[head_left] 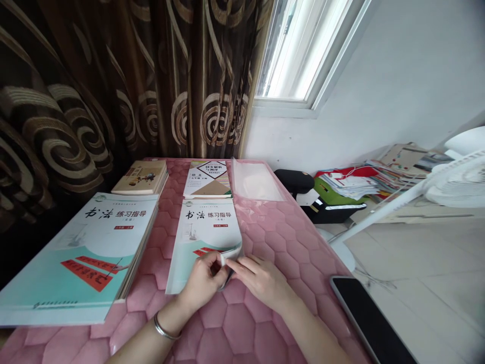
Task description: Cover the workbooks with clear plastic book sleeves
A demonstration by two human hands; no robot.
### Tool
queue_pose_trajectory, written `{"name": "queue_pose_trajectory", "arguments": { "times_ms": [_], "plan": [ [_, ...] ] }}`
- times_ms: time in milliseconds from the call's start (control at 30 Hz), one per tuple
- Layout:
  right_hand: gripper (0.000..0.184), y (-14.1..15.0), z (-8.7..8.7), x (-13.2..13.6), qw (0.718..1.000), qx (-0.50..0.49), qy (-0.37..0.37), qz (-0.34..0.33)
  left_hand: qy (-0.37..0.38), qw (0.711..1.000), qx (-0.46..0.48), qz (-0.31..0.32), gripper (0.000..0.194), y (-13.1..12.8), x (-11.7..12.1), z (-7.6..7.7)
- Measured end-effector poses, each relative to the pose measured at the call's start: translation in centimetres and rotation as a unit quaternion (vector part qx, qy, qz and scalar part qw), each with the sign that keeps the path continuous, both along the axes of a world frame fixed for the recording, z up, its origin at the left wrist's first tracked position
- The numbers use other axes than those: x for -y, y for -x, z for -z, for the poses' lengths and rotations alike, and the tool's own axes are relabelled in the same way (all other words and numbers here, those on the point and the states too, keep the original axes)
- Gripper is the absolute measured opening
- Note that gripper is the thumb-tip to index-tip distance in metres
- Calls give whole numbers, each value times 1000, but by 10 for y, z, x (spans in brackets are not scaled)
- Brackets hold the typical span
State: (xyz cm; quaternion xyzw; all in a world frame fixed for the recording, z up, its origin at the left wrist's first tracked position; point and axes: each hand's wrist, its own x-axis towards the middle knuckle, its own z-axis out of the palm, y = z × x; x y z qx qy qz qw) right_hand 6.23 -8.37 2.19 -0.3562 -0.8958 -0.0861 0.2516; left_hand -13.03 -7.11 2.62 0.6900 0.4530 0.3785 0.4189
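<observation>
A calligraphy workbook (204, 227) with a white and teal cover lies on the pink padded tabletop, its lower right corner bent upward. My left hand (204, 280) pinches that raised corner between thumb and fingers. From the other side, my right hand (261, 280) closes its fingertips on the same corner, close to the left thumb. Part of the corner is hidden by the fingers. Just beyond the workbook lies another book (207, 177) with a white and tan cover. To its right is a clear plastic sheet or sleeve (257, 180).
A stack of matching workbooks (102, 242) stands at the left, with smaller tan books (140, 177) behind it. A phone-like black device (371, 318) lies at the table's right edge. Beyond are a white fan (458, 177), bags and piled papers (348, 184). A patterned curtain (151, 76) hangs behind.
</observation>
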Motion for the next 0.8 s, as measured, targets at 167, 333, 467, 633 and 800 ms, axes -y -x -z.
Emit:
{"name": "queue_pose_trajectory", "arguments": {
  "times_ms": [167, 333, 467, 633, 800],
  "plan": [
    [36, 0, 2, -1, 1000, 11, -4, 3, -1, 1000, -1, 1, 13, 0, 0, 0],
    [37, 3, 1, -1, 1000, 0, 5, 19, -3, 1000, -4, 4, 11, 0, 0, 0],
    [35, 3, 0, -2, 996, -60, 47, 35, 3, 1000, 10, -4, 10, 0, 0, 0],
    [26, 3, -1, -3, 988, -115, 99, 14, 10, 999, 37, -4, 12, 0, -2, 2],
    [35, 5, -5, -3, 993, -69, 93, 7, -2, 1000, 25, 12, 13, 0, -1, 2]
  ]
}}
